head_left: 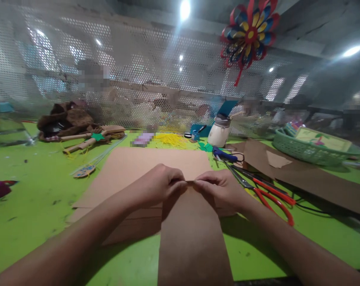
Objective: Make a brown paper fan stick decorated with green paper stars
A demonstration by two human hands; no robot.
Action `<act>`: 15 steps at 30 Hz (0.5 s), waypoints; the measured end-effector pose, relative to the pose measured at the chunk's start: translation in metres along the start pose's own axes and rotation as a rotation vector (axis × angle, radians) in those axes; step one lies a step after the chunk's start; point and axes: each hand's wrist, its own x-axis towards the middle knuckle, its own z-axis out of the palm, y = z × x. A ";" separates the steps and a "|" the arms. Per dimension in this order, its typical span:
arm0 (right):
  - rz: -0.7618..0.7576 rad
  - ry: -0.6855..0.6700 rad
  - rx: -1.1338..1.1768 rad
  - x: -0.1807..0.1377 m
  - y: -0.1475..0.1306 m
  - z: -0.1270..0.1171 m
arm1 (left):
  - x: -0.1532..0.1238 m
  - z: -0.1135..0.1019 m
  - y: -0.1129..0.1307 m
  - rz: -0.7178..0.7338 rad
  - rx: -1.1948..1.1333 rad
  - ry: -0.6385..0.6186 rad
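Observation:
A long strip of brown paper (pixel 194 238) runs from the near edge up to my two hands. My left hand (pixel 166 180) pinches the left part of its far end between thumb and fingers. On the right part of the same end, my right hand (pixel 220 184) pinches too. Between the fingertips the paper's edge looks narrowly folded or rolled. Beneath and behind the hands lies a stack of light brown paper sheets (pixel 156 161). Orange-handled scissors (pixel 263 194) rest just right of my right hand.
On the green table (pixel 33 214), a blue-handled tool (pixel 226 155) and a white jar (pixel 219 133) stand beyond the right hand. Farther right are dark brown paper (pixel 314 186) and a green basket (pixel 311 153). Rolled-paper sticks (pixel 87 143) and yellow paper shreds (pixel 170 139) lie at the back.

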 end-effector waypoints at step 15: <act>0.209 0.010 0.141 0.005 0.003 -0.014 | 0.000 -0.012 -0.017 -0.062 -0.203 -0.156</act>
